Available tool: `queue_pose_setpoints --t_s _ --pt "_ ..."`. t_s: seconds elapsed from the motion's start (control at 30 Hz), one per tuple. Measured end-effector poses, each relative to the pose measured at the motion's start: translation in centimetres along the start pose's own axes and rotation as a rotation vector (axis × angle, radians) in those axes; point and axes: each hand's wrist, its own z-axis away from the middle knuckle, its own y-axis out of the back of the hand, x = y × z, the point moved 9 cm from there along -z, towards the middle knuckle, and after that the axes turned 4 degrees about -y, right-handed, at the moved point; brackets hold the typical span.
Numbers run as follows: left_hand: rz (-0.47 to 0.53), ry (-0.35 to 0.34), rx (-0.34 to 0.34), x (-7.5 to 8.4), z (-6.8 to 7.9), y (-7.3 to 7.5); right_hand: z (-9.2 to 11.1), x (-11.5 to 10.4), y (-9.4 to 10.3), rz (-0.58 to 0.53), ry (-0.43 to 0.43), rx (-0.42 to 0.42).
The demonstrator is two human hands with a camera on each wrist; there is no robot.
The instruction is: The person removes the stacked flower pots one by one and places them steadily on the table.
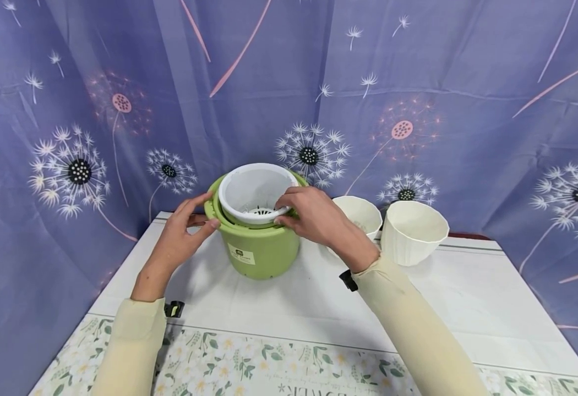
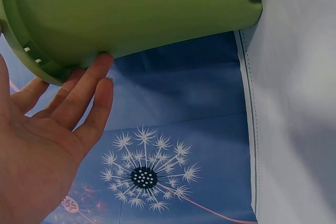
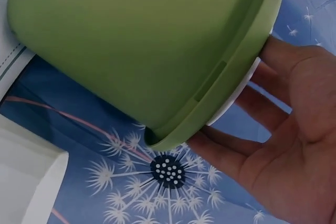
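A green flower pot [image 1: 261, 250] with a pale label stands upright on the table, toward the left. Inside it sits a smaller white flower pot [image 1: 239, 190], its rim above the green one and drainage slots in its floor. My left hand [image 1: 182, 231] holds the green pot's rim at the left; in the left wrist view its fingers [image 2: 86, 87] lie against the pot just under the rim. With my right hand [image 1: 314, 214] I pinch the white pot's rim at its right front, fingers inside it. The fingertips in the white pot are partly hidden.
Two cream fluted pots, a nearer-centre pot [image 1: 360, 214] and a right-hand pot [image 1: 413, 234], stand right of the green pot, partly behind my right wrist. A purple dandelion curtain [image 1: 249, 110] hangs behind the white, flower-edged tablecloth [image 1: 279, 308].
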Motion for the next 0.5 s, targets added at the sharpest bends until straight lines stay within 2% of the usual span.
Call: queue_pose_setpoints --t_s 0.33,0.5 --pt "0.003 0.001 -0.003 -0.03 -0.01 -0.06 -0.28 -0.15 -0.24 0.025 -0.062 -0.021" --pt "-0.002 0.005 0.000 -0.09 0.07 0.05 -0.44 -0.45 -0.45 0.007 -0.047 -0.026"
